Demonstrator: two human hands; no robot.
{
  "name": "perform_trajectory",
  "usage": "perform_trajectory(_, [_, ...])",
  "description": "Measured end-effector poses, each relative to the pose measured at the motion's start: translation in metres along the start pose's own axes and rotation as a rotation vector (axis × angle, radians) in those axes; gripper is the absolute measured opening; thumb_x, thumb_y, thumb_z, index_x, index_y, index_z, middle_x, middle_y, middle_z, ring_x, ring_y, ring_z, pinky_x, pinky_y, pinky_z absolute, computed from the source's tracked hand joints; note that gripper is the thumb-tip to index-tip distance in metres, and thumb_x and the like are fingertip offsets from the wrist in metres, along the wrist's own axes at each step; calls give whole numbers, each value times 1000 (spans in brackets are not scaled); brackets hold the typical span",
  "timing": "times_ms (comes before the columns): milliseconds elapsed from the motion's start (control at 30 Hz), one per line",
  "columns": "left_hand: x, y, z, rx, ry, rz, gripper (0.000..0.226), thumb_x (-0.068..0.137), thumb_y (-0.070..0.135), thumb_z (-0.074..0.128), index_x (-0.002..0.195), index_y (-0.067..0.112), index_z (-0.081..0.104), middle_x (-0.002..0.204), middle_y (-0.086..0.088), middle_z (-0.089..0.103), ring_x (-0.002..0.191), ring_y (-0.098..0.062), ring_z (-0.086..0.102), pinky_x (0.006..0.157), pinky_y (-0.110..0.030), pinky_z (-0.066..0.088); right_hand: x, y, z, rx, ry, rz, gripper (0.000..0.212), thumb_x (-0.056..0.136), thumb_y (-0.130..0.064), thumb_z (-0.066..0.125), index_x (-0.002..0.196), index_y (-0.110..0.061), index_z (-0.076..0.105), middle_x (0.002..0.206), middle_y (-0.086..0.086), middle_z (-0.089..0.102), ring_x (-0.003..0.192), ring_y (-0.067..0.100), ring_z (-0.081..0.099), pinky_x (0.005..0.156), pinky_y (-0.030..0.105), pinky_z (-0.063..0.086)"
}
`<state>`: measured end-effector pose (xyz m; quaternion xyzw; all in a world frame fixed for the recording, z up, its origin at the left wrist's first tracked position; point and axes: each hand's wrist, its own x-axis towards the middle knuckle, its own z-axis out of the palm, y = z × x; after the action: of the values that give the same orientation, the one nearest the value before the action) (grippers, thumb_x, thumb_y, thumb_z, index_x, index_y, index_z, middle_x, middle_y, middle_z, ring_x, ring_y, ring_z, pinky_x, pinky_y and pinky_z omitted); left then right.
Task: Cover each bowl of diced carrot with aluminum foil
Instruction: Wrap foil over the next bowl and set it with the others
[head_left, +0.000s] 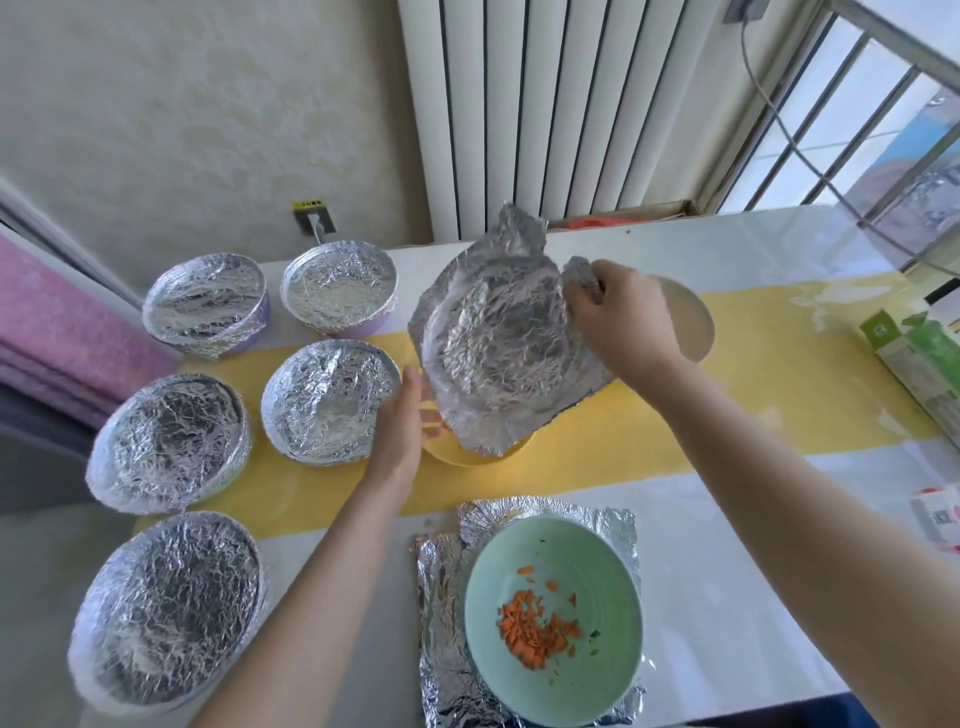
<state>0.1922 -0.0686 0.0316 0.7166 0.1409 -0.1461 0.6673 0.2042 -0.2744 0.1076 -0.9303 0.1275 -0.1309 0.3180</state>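
My right hand (618, 317) pinches the upper right corner of a crumpled foil sheet (498, 343), which is tilted up over a yellow bowl (467, 456). The foil bears a round bowl imprint and hides most of that bowl. My left hand (402, 421) rests with straight fingers against the yellow bowl's left side. Near me, a green bowl (566, 551) with diced carrot (535, 631) stands uncovered on flat foil sheets (441, 623). Several foil-covered bowls stand at the left, among them one (327, 400) beside my left hand.
A green and white box (914, 358) lies at the table's right edge, a small white box (937, 514) nearer. A white round disc (685, 319) lies behind my right hand. A radiator (545, 104) and window bars (852, 130) stand behind the table.
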Motion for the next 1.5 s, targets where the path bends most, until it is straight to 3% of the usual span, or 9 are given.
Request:
perform_trajectory(100, [12, 7, -9, -105, 84, -92, 41, 93, 50, 46, 117, 18, 58, 114, 3, 57, 104, -14, 51, 98, -38, 40, -11, 7, 30, 46, -144, 9, 28, 93, -23, 50, 71, -11, 39, 60, 4, 43, 62, 25, 40, 55, 36, 23])
perform_trajectory(200, [17, 4, -11, 41, 229, 61, 33, 95, 31, 51, 67, 17, 42, 65, 4, 39, 59, -10, 34, 63, -28, 33, -22, 23, 59, 57, -279, 55, 19, 95, -24, 51, 89, -6, 47, 74, 7, 52, 70, 25, 45, 59, 34, 28])
perform_trajectory(267, [23, -5, -13, 195, 288, 162, 39, 94, 25, 52, 61, 14, 36, 57, 1, 32, 52, -13, 27, 53, -27, 24, -27, 34, 72, 72, -333, 116, 19, 94, -24, 53, 92, -5, 49, 78, 7, 53, 74, 26, 47, 61, 33, 31])
perform_trajectory(567, [39, -35, -1, 624, 328, 266, 21, 99, 21, 42, 83, 7, 45, 76, 1, 37, 71, -17, 35, 54, -24, 24, -27, 58, 104, -115, -370, 300, 24, 99, -25, 34, 105, -8, 49, 108, 13, 55, 91, 32, 53, 68, 33, 34])
perform_trajectory(733, [43, -43, -1, 780, 346, 263, 26, 97, 25, 42, 93, 2, 54, 100, -10, 52, 103, -26, 44, 89, -39, 35, -24, 59, 108, -14, -354, 368, 19, 96, -19, 38, 107, -8, 49, 87, 8, 54, 77, 28, 48, 64, 34, 37])
perform_trajectory(967, [39, -39, 5, 834, 371, 253, 33, 98, 26, 40, 113, 1, 55, 122, -14, 52, 121, -25, 39, 100, -37, 32, -23, 68, 101, 14, -309, 273, 19, 94, -21, 50, 100, -5, 59, 93, 10, 65, 83, 26, 56, 69, 34, 44])
perform_trajectory(1133, [48, -31, 2, 895, 351, 297, 27, 97, 23, 40, 106, 5, 58, 108, -9, 62, 107, -26, 41, 87, -38, 34, -25, 66, 104, 15, -298, 311, 24, 95, -21, 46, 108, -6, 61, 100, 12, 66, 91, 29, 59, 70, 32, 45])
perform_trajectory(1333, [54, -26, 1, 899, 239, 226, 42, 98, 23, 38, 135, 5, 46, 123, -17, 54, 122, -30, 35, 101, -47, 33, -23, 64, 101, 39, -301, 306, 23, 92, -13, 49, 108, -5, 64, 103, 14, 68, 97, 29, 61, 79, 36, 49])
perform_trajectory(1500, [52, -20, 3, 862, 248, 171, 36, 98, 25, 37, 119, 3, 55, 117, -22, 50, 93, -24, 45, 73, -35, 39, -26, 66, 98, 46, -279, 304, 23, 94, -13, 48, 109, -7, 64, 101, 14, 68, 89, 29, 61, 74, 34, 49])
